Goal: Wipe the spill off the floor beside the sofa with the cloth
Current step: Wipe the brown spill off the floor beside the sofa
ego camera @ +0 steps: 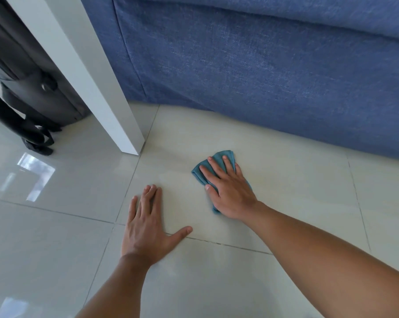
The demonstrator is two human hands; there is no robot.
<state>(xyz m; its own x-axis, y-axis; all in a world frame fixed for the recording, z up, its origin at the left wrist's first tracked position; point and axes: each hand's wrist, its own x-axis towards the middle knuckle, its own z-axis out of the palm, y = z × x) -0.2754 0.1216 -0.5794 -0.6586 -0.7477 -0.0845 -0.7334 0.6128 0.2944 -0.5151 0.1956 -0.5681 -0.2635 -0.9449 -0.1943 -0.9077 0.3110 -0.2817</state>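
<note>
**Cloth pressed flat near the sofa base**

The right hand (228, 191) has its fingers (227, 166) spread wide, pinning the folded teal cloth (226, 158) to the floor (297, 180) right of centre frame, near the blue sofa (262, 76). The left hand (148, 228) lies flat and splayed, holding nothing, lower centre. No spill is clearly visible; a faint film could be missed or smeared toward the sofa fabric, and a bracing palm may slip on glossy tile.

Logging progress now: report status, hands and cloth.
Right hand flat on cloth, pressing it to floor. Left hand flat on tile, empty. White table leg close by.
</note>
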